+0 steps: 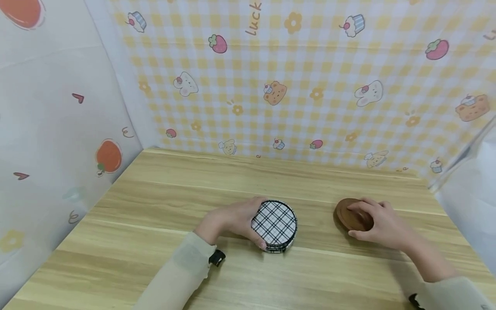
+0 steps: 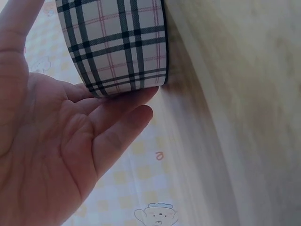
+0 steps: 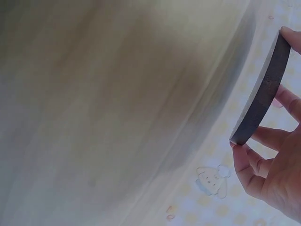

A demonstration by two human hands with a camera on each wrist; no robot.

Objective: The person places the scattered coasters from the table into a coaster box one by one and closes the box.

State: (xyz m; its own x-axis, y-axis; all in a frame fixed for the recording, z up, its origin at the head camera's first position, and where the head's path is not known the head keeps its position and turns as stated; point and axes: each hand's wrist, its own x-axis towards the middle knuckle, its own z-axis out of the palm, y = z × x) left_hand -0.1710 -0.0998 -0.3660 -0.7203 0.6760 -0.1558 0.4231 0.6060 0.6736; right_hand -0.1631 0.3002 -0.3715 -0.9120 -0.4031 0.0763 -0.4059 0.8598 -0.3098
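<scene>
A round box [image 1: 274,223] in black-and-white plaid sits on the table, its flat plaid top facing up. My left hand [image 1: 240,217] grips it from the left, thumb on the near side and fingers round the far side. In the left wrist view, the box's plaid wall [image 2: 117,44] shows fine pink lines, with the fingers along its edge. To the right, my right hand [image 1: 383,226] holds a thin, round brown disc [image 1: 346,214] by its edge. The right wrist view shows the disc's dark rim [image 3: 265,89], tilted and raised off the table, between thumb and fingertips.
The wood-grain table [image 1: 155,206] stretches around both hands. Behind it stands a yellow-checked cloth [image 1: 248,125] with cartoon prints, and a white printed sheet [image 1: 58,120] closes off the left. A pale sheet [image 1: 484,172] hangs at the right.
</scene>
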